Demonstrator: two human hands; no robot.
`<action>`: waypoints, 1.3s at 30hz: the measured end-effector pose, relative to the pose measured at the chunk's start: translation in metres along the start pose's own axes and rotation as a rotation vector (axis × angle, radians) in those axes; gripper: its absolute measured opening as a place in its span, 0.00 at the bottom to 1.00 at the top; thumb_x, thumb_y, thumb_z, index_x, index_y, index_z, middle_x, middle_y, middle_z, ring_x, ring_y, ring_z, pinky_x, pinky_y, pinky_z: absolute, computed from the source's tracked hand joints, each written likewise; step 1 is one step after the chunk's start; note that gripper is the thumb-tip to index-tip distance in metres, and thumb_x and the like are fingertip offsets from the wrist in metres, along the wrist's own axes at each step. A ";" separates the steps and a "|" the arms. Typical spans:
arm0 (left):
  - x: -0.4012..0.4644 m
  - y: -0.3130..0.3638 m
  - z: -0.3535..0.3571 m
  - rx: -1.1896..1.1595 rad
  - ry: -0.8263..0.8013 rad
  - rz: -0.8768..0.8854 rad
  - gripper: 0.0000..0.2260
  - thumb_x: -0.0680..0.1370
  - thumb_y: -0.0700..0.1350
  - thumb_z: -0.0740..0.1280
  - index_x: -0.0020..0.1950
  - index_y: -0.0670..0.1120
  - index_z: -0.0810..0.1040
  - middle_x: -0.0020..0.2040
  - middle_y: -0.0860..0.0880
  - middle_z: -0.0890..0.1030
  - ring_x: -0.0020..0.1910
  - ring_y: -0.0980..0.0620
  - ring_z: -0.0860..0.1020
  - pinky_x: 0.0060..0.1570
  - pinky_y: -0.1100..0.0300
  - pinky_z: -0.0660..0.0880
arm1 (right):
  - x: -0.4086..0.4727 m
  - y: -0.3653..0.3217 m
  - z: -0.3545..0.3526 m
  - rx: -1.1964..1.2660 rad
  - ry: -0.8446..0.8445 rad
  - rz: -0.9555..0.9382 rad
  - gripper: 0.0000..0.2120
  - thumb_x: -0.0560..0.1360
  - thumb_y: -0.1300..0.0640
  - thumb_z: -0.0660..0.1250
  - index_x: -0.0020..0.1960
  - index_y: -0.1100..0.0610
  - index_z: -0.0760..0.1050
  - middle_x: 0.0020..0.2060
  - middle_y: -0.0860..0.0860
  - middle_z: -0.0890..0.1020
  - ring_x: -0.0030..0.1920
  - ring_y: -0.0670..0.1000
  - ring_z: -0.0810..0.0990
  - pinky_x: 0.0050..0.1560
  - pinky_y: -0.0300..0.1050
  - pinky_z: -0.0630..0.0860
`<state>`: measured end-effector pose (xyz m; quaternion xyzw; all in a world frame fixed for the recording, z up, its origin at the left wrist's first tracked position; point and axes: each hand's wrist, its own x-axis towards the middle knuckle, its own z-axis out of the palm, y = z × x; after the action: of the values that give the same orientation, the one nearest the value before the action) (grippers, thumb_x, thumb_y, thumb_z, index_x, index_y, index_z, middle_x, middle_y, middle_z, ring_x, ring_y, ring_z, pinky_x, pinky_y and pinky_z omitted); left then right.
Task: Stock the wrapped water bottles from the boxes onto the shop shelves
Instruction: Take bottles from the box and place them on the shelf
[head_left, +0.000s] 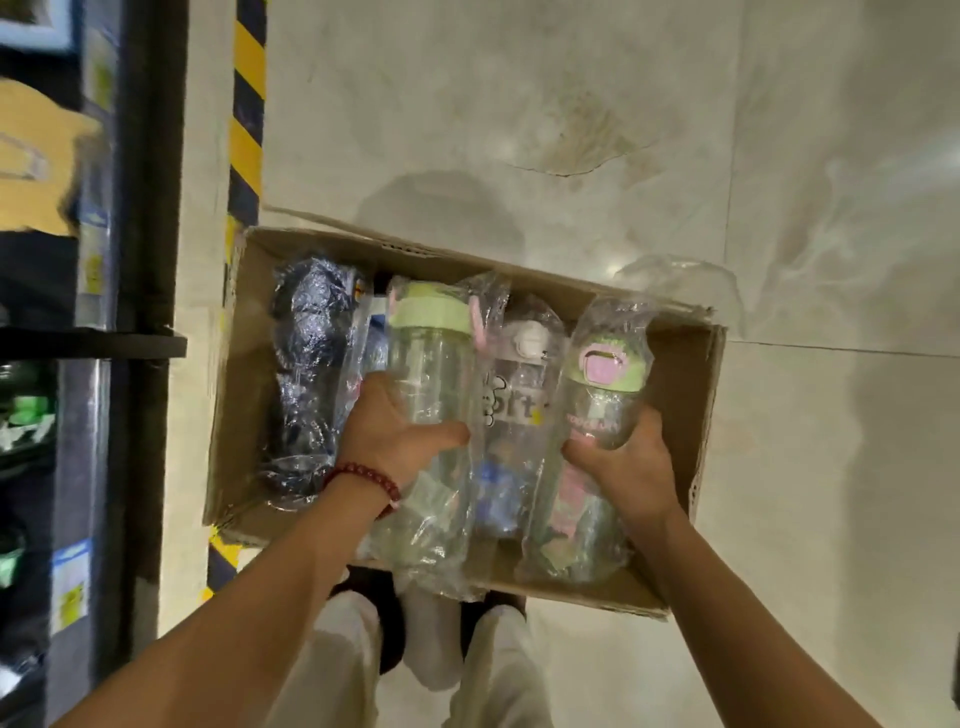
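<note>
Green-lidded wrapped bottles (431, 374) and (597, 405), lids pointing away from us, sit over the cardboard box (691, 384); our left hand (387, 431) and right hand (623, 462) each curl around one. A dark wrapped bottle (306, 364) lies lengthwise alongside.

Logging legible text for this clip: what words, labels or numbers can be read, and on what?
"ort": partial black print on the white-capped wrapped bottle; the rest is covered.
Pink lettering on the bottle that the right hand holds: too blurred.
Shelf-edge labels: too blurred.
</note>
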<state>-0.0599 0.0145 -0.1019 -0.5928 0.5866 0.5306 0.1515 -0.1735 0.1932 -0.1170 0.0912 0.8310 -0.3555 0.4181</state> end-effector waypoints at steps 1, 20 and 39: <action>-0.010 0.006 -0.010 -0.034 -0.002 0.016 0.38 0.64 0.42 0.79 0.68 0.47 0.63 0.56 0.50 0.70 0.58 0.50 0.70 0.55 0.58 0.69 | -0.013 -0.010 -0.002 0.010 -0.013 -0.008 0.29 0.65 0.58 0.78 0.58 0.52 0.63 0.45 0.45 0.75 0.43 0.43 0.77 0.38 0.37 0.74; -0.317 0.146 -0.289 -0.515 0.347 0.379 0.37 0.53 0.47 0.76 0.61 0.49 0.68 0.50 0.55 0.76 0.49 0.56 0.77 0.41 0.62 0.72 | -0.339 -0.305 -0.053 0.021 -0.159 -0.506 0.30 0.62 0.58 0.77 0.58 0.51 0.64 0.45 0.46 0.78 0.43 0.42 0.78 0.38 0.36 0.72; -0.595 0.026 -0.360 -0.965 1.236 0.395 0.36 0.56 0.49 0.79 0.59 0.51 0.67 0.51 0.59 0.74 0.48 0.64 0.75 0.42 0.67 0.72 | -0.564 -0.363 0.003 -0.260 -0.912 -1.045 0.29 0.58 0.54 0.73 0.57 0.45 0.69 0.49 0.47 0.80 0.47 0.44 0.80 0.45 0.40 0.74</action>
<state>0.2295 0.0370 0.5305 -0.6645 0.3647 0.3186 -0.5692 0.0228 0.0082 0.4975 -0.5283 0.5436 -0.4105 0.5068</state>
